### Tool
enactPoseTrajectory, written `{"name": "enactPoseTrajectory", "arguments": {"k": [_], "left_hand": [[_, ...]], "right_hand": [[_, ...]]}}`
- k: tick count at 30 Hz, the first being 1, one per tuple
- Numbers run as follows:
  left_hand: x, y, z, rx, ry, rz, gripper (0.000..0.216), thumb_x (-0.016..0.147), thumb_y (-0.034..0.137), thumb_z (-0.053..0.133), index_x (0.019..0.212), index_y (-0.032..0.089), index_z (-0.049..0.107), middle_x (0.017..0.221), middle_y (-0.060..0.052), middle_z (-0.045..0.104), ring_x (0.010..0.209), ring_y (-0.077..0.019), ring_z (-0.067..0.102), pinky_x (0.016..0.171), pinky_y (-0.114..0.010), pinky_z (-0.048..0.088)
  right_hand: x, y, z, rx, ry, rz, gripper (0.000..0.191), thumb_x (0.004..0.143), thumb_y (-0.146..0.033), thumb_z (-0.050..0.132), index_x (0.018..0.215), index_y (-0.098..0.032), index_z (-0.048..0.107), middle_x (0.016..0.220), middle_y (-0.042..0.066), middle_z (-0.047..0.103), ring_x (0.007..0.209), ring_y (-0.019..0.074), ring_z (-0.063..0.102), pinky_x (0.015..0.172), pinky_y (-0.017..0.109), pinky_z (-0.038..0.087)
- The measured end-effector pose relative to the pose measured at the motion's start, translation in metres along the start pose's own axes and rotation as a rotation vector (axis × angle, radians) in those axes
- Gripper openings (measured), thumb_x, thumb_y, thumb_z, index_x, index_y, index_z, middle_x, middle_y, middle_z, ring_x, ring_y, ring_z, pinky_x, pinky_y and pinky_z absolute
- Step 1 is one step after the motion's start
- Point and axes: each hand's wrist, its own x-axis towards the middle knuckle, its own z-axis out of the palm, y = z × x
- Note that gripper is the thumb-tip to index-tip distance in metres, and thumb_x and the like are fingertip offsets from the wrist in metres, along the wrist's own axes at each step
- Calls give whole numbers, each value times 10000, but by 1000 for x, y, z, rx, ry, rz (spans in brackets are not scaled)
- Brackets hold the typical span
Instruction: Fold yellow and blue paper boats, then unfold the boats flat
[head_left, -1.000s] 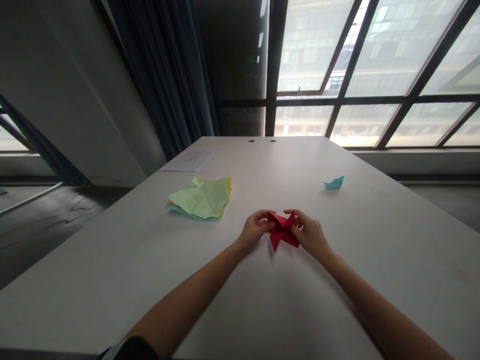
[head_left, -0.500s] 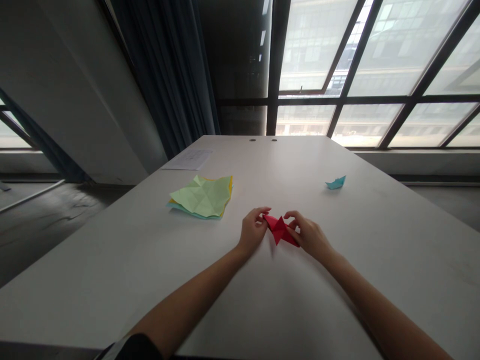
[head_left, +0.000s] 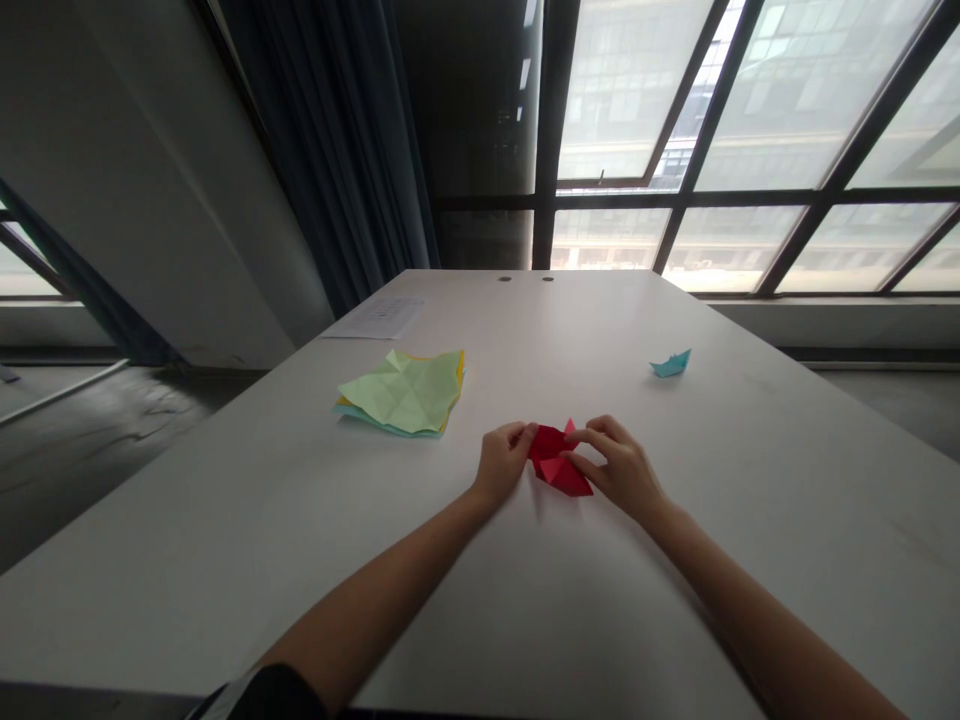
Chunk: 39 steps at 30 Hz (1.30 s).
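A partly folded red paper (head_left: 553, 460) lies on the white table (head_left: 525, 600) between my hands. My left hand (head_left: 504, 463) has its fingers curled and pinches the paper's left edge. My right hand (head_left: 616, 466) grips the right side, its fingers pressed over the top of the fold. The paper rests low against the tabletop.
A stack of creased sheets, light green on top with yellow and blue below (head_left: 405, 395), lies to the left. A small blue paper boat (head_left: 670, 364) sits at the right rear. A white printed sheet (head_left: 379, 318) lies at the far left edge. Large windows stand behind.
The red paper has been pressed flatter and more compact between my hands. My right fingers have moved over its top; both hands sit slightly closer together.
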Motion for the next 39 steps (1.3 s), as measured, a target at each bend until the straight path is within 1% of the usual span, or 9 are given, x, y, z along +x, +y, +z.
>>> {"name": "enactPoseTrajectory", "arguments": {"k": [2, 5, 10, 14, 20, 25, 28, 35, 39], "left_hand": [[0, -1, 0, -16, 8, 1, 405, 829, 443, 440, 590, 134, 545, 526, 28, 450, 524, -89, 390, 491, -204, 300], [0, -2, 0, -54, 11, 3, 401, 831, 439, 441, 596, 134, 553, 528, 25, 459, 528, -93, 401, 501, -207, 315], [-1, 0, 0, -157, -45, 37, 319, 819, 409, 483, 799, 136, 648, 713, -25, 620, 672, -133, 535, 629, -225, 408], [-2, 2, 0, -168, -48, 41, 306, 813, 402, 497, 799, 137, 649, 720, -28, 630, 671, -132, 545, 628, -223, 420], [-1, 2, 0, -128, -39, 33, 325, 815, 409, 490, 750, 131, 645, 668, -24, 618, 630, -126, 540, 592, -222, 423], [-4, 1, 1, -216, -74, 12, 270, 753, 375, 588, 865, 133, 634, 779, -52, 659, 703, -147, 596, 659, -246, 474], [-4, -1, 2, -223, -88, -5, 272, 710, 328, 637, 897, 132, 620, 770, -54, 655, 688, -146, 603, 652, -252, 488], [-2, -4, 3, -235, -72, -7, 172, 739, 262, 575, 844, 135, 627, 782, -53, 663, 706, -156, 616, 665, -260, 493], [-1, -7, 4, -231, -41, -16, 162, 757, 264, 543, 823, 142, 628, 792, -56, 661, 737, -164, 617, 682, -266, 488]], "right_hand": [[0, -1, 0, 26, -55, 9, 210, 821, -311, 522, 992, -216, 598, 827, 47, 554, 718, 146, 544, 662, 272, 467], [0, 0, 2, 76, -123, 50, 234, 831, -295, 500, 1030, -208, 588, 826, 45, 585, 703, 141, 558, 655, 272, 483], [-1, 3, 7, 76, -186, 53, 302, 817, -217, 480, 1109, -217, 557, 968, 57, 610, 781, 154, 586, 718, 299, 502], [-2, 1, 10, 5, -114, 41, 330, 818, -181, 459, 1137, -207, 538, 1043, 91, 545, 812, 165, 576, 744, 321, 504], [-1, -6, 11, -14, -130, -44, 237, 839, -158, 447, 1034, -224, 566, 890, 58, 600, 832, 182, 566, 737, 315, 490], [-2, -5, 11, -25, -144, 7, 198, 837, -184, 479, 1011, -208, 571, 885, 55, 621, 795, 170, 584, 708, 287, 480], [-2, -4, 10, -42, -156, 36, 177, 835, -186, 476, 979, -203, 577, 844, 48, 616, 746, 162, 583, 663, 269, 470], [-1, -3, 7, -52, -151, 73, 145, 853, -225, 438, 950, -212, 544, 845, 46, 615, 740, 166, 577, 651, 277, 456], [1, 1, 6, 41, -66, 94, 111, 840, -230, 455, 928, -216, 522, 854, 46, 610, 760, 169, 570, 682, 300, 459]]}}
